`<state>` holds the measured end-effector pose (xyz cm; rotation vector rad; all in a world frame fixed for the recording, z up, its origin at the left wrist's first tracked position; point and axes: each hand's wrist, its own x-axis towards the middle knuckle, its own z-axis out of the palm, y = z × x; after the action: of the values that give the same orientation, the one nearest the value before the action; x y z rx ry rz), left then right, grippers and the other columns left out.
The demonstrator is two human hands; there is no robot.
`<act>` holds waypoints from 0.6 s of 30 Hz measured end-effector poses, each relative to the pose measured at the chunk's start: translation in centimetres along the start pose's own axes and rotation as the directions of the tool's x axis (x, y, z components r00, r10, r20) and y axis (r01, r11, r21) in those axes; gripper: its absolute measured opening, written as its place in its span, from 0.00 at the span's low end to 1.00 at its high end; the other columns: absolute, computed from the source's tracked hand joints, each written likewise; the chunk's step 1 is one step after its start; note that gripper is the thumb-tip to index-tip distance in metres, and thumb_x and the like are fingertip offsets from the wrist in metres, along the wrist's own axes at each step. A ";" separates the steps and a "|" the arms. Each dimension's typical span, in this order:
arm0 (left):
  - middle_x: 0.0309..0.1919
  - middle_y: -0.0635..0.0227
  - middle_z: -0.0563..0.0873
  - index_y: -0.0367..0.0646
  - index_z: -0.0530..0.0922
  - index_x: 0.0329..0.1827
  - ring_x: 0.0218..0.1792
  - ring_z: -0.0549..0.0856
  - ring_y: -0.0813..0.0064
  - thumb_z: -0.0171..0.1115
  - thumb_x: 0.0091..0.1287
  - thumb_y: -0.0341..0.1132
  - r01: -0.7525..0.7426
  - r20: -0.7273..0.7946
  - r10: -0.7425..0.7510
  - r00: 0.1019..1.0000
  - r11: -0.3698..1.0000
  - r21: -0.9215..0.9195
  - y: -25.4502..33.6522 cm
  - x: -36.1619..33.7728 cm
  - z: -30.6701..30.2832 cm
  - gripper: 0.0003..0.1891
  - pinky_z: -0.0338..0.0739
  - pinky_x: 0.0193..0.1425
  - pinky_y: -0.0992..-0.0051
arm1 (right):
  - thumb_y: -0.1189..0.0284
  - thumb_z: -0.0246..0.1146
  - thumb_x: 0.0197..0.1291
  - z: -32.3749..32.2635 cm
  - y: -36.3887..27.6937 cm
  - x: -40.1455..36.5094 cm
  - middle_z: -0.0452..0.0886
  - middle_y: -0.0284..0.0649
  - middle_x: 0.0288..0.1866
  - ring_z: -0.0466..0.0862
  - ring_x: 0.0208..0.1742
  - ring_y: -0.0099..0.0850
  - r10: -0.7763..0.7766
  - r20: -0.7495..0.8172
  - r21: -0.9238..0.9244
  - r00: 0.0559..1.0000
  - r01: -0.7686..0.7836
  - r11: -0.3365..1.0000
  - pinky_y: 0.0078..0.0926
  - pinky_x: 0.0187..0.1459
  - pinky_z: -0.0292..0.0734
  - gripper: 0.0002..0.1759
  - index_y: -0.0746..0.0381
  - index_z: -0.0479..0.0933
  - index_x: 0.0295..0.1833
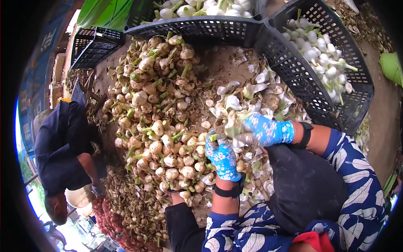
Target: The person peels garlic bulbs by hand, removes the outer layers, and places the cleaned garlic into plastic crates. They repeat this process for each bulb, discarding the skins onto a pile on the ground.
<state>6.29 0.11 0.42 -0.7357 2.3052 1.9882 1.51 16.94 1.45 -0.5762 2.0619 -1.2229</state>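
My left hand [221,159], in a blue flowered glove, is closed round a garlic bulb whose green stem end [213,137] sticks out past the fingers; the rest of the bulb is mostly hidden. To its right, my right hand [268,129] wears a matching glove and is curled with its fingers toward the left hand. Motion smears its fingertips and whatever is in them. A large heap of untrimmed garlic bulbs [172,157] lies beside my left hand. Loose white peelings [254,90] cover the ground beyond and beneath my right hand.
Black plastic crates [197,30] at the top and right [350,111] hold cleaned white garlic [321,54]. A person in dark clothes [67,143] bends at the left, near a red mesh sack [111,220]. Another dark sleeve [182,222] reaches in from below. A green container [391,67] stands far right.
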 end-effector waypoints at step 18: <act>0.35 0.70 0.81 0.42 0.77 0.43 0.33 0.79 0.78 0.59 0.63 0.30 0.368 0.380 -0.171 0.909 0.755 -0.542 3.8 2.3 -4.6 0.07 0.73 0.36 0.76 | 0.65 0.65 0.46 -5.4 0.0 -1.3 0.81 0.48 0.33 0.82 0.37 0.44 0.299 -0.015 -0.657 0.954 -0.235 0.716 0.35 0.40 0.77 0.22 0.66 0.79 0.46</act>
<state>4.25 -4.66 4.11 -0.6575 1.2824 2.4784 -1.55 21.03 3.73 -0.5931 2.3736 -0.2620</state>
